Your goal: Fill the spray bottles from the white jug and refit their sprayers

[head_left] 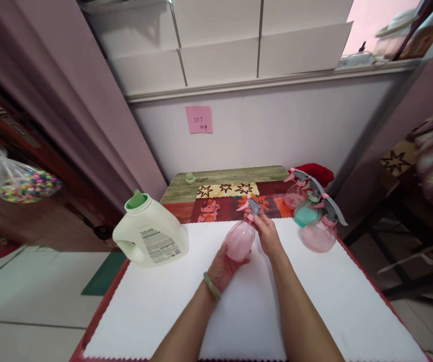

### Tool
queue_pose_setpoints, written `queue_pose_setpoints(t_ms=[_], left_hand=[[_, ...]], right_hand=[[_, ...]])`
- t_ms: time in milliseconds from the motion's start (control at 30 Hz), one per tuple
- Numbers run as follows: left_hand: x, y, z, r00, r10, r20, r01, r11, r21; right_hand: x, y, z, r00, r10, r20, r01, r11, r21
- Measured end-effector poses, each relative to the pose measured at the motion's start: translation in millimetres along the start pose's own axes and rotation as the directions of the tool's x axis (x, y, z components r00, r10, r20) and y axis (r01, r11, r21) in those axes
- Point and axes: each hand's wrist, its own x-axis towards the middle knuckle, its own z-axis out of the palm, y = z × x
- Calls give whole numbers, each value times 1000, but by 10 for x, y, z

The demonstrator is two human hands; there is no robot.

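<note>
A pink see-through spray bottle [240,240] is held tilted above the white cloth, its grey and pink trigger head pointing away from me. My left hand [226,267], with a green bangle at the wrist, is wrapped around the bottle's round body from below. At the bottle's neck, the fingers of my right hand [266,232] close around the base of the trigger head. Left of my hands stands a large pale detergent jug [152,234] with its green spout uncovered. To the right are a pink spray bottle [319,235], a teal one [307,213] and another pink one [295,195].
A small green cap [190,178] lies at the table's back left. The white cloth [156,311] covers the table's front. Behind it, a pink note [199,119] is stuck on the wall. Something red [316,173] sits behind the bottles. A bag of colourful beads [24,181] hangs at left.
</note>
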Motion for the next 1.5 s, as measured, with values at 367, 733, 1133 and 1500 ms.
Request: queue_pose_setpoints(t_ms=[367,733,1133,1500], left_hand=[[-9,4,59,999,45,-24,-46,997,-64],[1,-67,33,990,138,0,-138,988,75],[47,-29,47,999,-34,-2,34,999,-41],[-228,144,142,943,-326,60,331,939,-96]], right_hand=[[37,-24,21,998,21,-63,-20,1000,14],[16,9,29,996,58,-67,-57,998,19],[-83,-51,91,998,19,67,-17,1000,-23],[-526,-522,260,940,56,336,13,980,-201]])
